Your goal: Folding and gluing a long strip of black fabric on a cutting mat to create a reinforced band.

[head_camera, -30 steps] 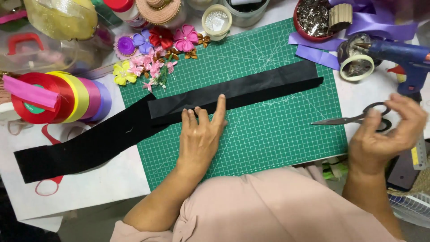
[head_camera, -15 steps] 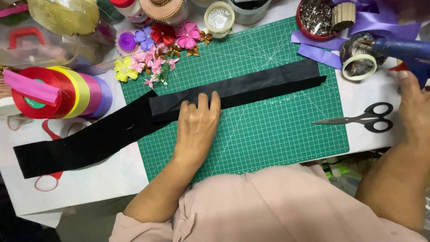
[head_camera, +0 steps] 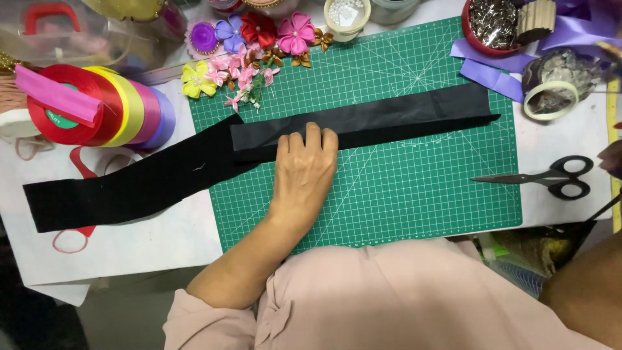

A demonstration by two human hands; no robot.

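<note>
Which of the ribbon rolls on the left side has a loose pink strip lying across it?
The red ribbon roll, the frontmost in the row; the yellow, pink and lilac rolls behind it are uncovered.

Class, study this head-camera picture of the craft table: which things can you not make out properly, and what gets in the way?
- Right hand: cut off by the right edge; whatever it holds is hidden.
- Black fabric strip: its part under the left hand is covered.
- Red bowl: top cut off by the upper edge; its shiny contents are too small to identify.
- Clear plastic box: glare blurs what is inside.
</note>
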